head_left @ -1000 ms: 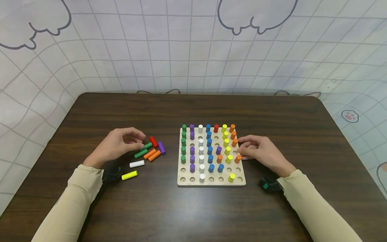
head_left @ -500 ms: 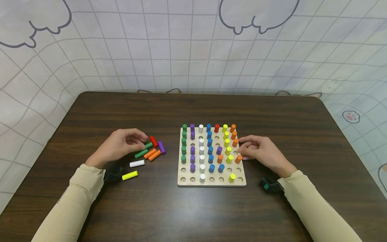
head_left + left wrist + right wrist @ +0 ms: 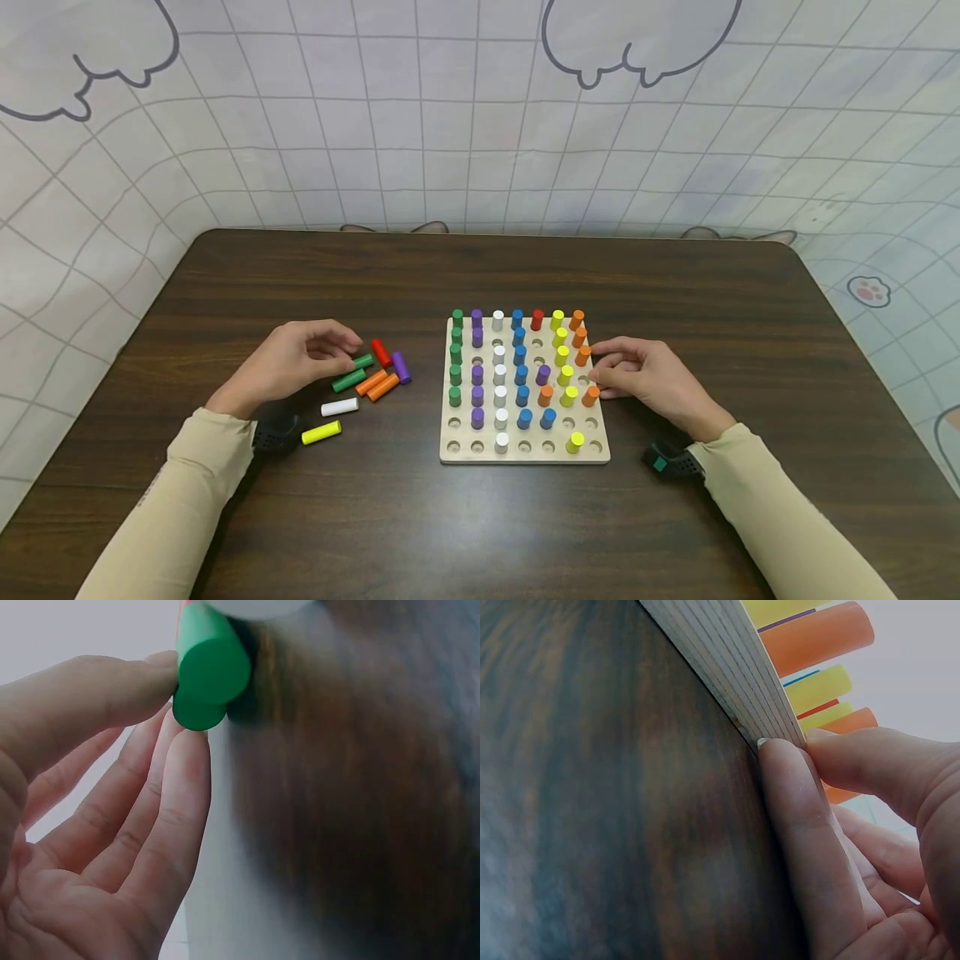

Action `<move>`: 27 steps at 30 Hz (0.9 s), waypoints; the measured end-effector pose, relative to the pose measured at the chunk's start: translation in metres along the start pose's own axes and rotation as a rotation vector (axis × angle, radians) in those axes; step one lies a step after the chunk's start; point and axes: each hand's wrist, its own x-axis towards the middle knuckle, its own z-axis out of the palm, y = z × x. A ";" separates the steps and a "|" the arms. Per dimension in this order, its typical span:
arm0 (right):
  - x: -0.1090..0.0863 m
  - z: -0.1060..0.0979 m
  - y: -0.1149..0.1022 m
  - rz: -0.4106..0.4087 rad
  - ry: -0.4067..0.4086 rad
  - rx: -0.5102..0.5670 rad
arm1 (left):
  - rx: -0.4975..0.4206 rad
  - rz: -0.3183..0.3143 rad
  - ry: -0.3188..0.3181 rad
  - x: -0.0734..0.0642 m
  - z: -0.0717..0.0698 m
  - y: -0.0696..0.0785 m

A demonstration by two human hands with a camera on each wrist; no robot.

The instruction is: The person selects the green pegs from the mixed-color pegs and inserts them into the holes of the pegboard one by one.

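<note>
My left hand (image 3: 296, 358) rests beside a loose group of pegs, its thumb tip against a green peg (image 3: 363, 361) lying on the table. In the left wrist view the ends of two green pegs (image 3: 217, 671) lie by the thumb and forefinger, the fingers relaxed rather than closed round them. At the right edge of a wooden pegboard (image 3: 525, 454) is my right hand (image 3: 648, 375). The right wrist view has its thumb and forefinger pinching the board's side edge (image 3: 712, 667), near an orange peg (image 3: 821, 641). Coloured pegs stand upright in columns; several holes are bare.
Near the left hand lie a red peg (image 3: 381, 352), a purple peg (image 3: 401, 367), two orange pegs (image 3: 384, 387), a white peg (image 3: 340, 407) and a yellow peg (image 3: 321, 432). The brown table (image 3: 480, 533) meets a grid-patterned cloth at its far edge.
</note>
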 end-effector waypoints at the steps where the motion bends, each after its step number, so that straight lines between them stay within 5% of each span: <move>1: 0.000 0.000 0.000 -0.001 -0.001 0.000 | 0.006 0.000 0.001 0.000 -0.001 0.000; 27: -0.001 0.000 0.000 -0.005 0.004 0.002 | 0.097 -0.037 -0.004 -0.001 -0.007 -0.003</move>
